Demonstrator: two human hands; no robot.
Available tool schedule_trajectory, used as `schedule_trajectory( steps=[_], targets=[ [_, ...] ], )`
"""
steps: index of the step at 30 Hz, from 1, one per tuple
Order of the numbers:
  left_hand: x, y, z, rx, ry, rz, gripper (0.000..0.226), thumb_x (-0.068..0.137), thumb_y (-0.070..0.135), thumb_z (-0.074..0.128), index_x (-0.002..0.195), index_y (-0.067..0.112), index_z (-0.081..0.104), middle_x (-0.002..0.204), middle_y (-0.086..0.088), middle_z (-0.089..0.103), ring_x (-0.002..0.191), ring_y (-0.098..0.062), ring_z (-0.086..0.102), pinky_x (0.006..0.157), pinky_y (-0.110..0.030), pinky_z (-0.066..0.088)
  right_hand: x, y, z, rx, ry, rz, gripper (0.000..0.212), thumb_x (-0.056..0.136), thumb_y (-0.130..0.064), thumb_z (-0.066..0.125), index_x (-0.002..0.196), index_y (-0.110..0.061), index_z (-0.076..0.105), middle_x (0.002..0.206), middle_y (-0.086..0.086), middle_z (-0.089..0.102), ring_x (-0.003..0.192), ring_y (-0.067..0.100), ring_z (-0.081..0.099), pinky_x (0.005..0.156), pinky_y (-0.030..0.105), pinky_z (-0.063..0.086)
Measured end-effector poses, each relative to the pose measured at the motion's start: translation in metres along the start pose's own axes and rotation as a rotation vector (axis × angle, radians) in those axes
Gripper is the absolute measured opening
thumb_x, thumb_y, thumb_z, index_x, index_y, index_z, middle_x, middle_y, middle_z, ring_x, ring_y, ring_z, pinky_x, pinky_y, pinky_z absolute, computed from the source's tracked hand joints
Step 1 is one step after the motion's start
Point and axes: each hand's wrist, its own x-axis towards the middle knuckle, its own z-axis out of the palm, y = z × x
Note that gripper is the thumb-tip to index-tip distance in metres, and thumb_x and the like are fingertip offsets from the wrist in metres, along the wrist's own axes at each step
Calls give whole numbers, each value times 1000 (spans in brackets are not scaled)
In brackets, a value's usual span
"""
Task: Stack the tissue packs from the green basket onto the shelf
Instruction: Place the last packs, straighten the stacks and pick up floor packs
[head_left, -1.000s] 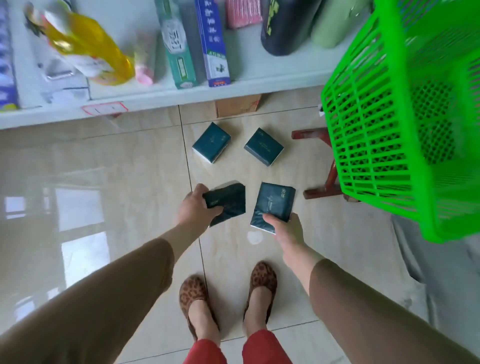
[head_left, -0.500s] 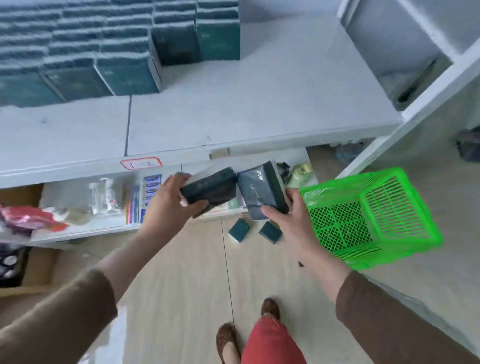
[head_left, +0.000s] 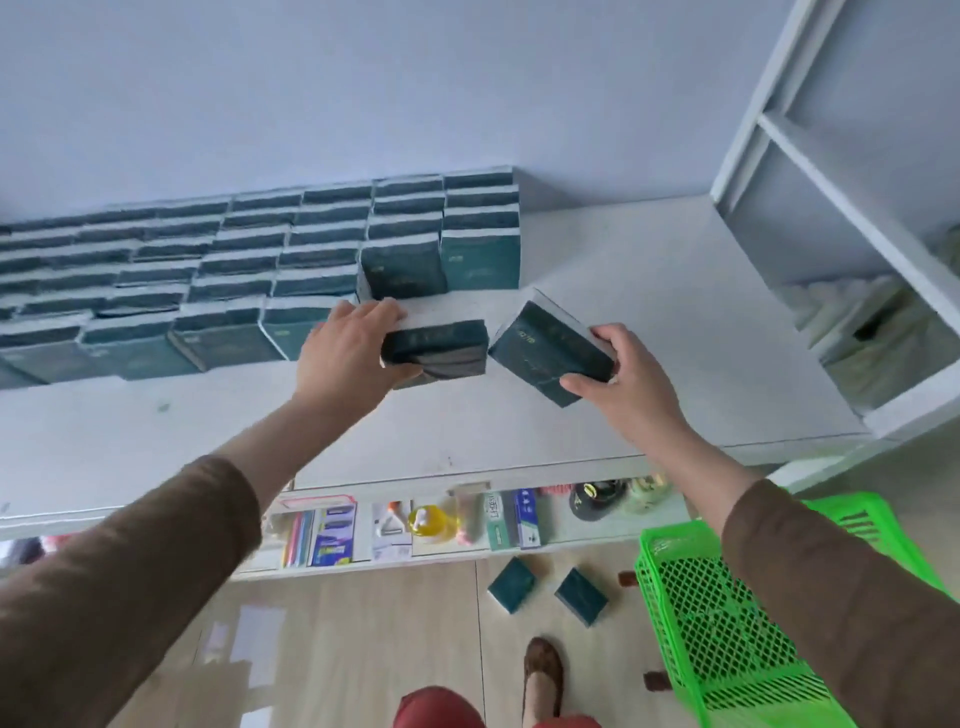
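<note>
- A single wide-angle view is given, worn on the person's head.
- It is aimed forward and down over the white shelf top, seen close.
- The glossy tiled floor is seen far beneath, at the bottom edge.

Basket right of floor packs

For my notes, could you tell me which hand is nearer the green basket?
Right. The right hand is above the green basket; the left hand is farther left.
</note>
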Motion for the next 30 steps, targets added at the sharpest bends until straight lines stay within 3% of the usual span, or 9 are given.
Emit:
schedule_trajectory(
  steps=[9, 14, 18, 23, 25, 27, 30],
  targets=[
    [110, -57, 42, 197, -36, -21, 53, 75, 51, 75, 115, 29, 49, 107, 5, 64, 104, -27, 50, 89, -43, 38, 117, -17, 39, -272, -83, -60, 45, 80, -27, 77, 117, -22, 51, 115, -2, 51, 95, 18, 57, 72, 27, 35],
    [134, -86, 54, 295, -45, -16, 62, 73, 57, 74, 117, 24, 44, 107, 1, 62, 109, -27, 47, 91, -42, 38, 155, -25, 68, -364, -82, -104, 47, 81, -25, 77, 121, -24, 52, 122, -3, 40, 90, 19, 57, 74, 31, 45],
    [143, -90, 60, 360, -10, 41, 59, 73, 58, 72, 113, 20, 50, 116, -3, 48, 107, -26, 43, 92, -40, 37, 169, -27, 86, -426, 7, -97, 54, 82, -22, 77, 127, -20, 49, 126, 2, 38, 84, 19, 55, 73, 28, 46],
    [147, -93, 63, 342, -11, 52, 57, 73, 57, 73, 109, 19, 49, 107, -1, 53, 103, -26, 44, 90, -41, 37, 174, -30, 102, -436, 156, -110, 58, 77, -17, 82, 120, -9, 44, 124, 8, 40, 83, 21, 54, 67, 28, 45],
    [146, -93, 64, 330, -9, 46, 58, 73, 57, 73, 109, 19, 48, 106, -1, 53, 103, -26, 45, 90, -41, 37, 172, -30, 104, -445, 175, -115, 54, 76, -16, 82, 115, -9, 45, 121, 8, 40, 82, 23, 55, 66, 34, 51],
    [141, -91, 63, 318, -5, 32, 62, 72, 59, 72, 112, 19, 47, 108, -1, 54, 103, -26, 45, 90, -42, 36, 168, -29, 104, -437, 164, -115, 54, 76, -14, 81, 117, -10, 45, 124, 8, 39, 90, 24, 56, 72, 39, 55],
    [128, -87, 59, 274, 17, 6, 72, 72, 64, 68, 125, 22, 43, 120, -2, 52, 111, -28, 45, 95, -45, 35, 150, -28, 99, -404, 139, -95, 63, 78, -16, 79, 131, -15, 45, 141, 8, 33, 121, 27, 47, 89, 35, 52]
  ],
)
